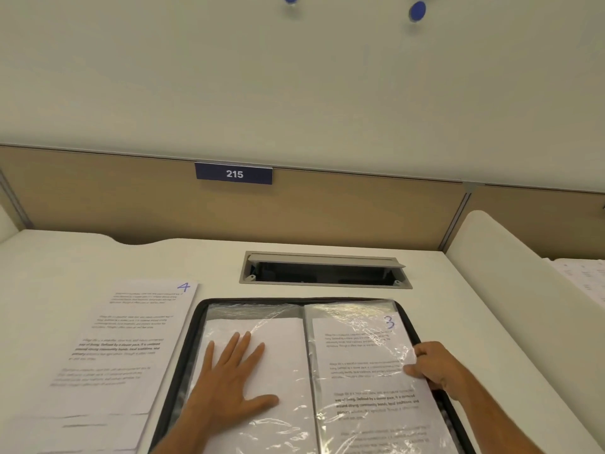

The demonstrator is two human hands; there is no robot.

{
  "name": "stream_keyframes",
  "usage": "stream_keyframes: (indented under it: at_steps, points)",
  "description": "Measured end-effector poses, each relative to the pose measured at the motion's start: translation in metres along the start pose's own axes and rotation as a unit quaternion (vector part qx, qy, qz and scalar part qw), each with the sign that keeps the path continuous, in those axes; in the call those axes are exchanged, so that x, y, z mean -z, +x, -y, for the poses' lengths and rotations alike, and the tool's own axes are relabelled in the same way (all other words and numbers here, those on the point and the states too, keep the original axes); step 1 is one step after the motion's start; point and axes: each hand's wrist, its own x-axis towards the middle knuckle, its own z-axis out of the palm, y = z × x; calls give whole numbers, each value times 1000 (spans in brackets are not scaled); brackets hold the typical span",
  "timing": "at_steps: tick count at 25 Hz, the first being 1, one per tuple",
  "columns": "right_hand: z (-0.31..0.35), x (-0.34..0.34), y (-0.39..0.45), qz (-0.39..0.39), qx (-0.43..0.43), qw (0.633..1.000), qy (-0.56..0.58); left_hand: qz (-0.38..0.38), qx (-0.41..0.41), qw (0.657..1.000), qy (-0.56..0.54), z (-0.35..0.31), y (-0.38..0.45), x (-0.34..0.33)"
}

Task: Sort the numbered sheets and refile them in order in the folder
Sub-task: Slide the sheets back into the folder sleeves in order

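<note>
A black-edged folder point(196, 316) with clear plastic sleeves lies open on the desk in front of me. Its right sleeve holds the sheet numbered 3 point(366, 381). Its left sleeve point(281, 362) shows the blank back of a sheet. My left hand point(229, 385) lies flat with straight fingers on the left sleeve. My right hand point(435, 365) pinches the right edge of the sleeve with sheet 3. To the left of the folder lies a stack of loose sheets, topped by the sheet numbered 4 point(127, 339).
A cable hatch point(324, 270) with a raised lid sits in the desk behind the folder. A tan partition with a sign reading 215 point(234, 173) closes the back. A white divider point(510, 273) stands at the right, with more papers point(586, 276) beyond it.
</note>
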Motion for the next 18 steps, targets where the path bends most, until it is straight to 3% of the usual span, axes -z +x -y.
stream_keyframes:
  at_steps: [4, 9, 12, 13, 16, 18]
  points:
    - [3, -6, -9, -34, 2, 999, -5, 21, 43, 999, -13, 16, -20, 4]
    - [20, 5, -28, -45, 13, 999, 14, 52, 29, 998, -6, 21, -18, 2]
    - [42, 18, -47, -26, 37, 998, 50, 75, 42, 996, -22, 19, -17, 20]
    - [51, 20, -54, -16, 46, 997, 63, 53, 43, 997, -37, 20, -12, 23]
    - [85, 22, -80, 20, 67, 992, 103, 135, 74, 987, -52, 15, 0, 43]
    - [108, 17, -99, 50, 82, 987, 132, 113, 83, 983, -122, -2, 6, 64]
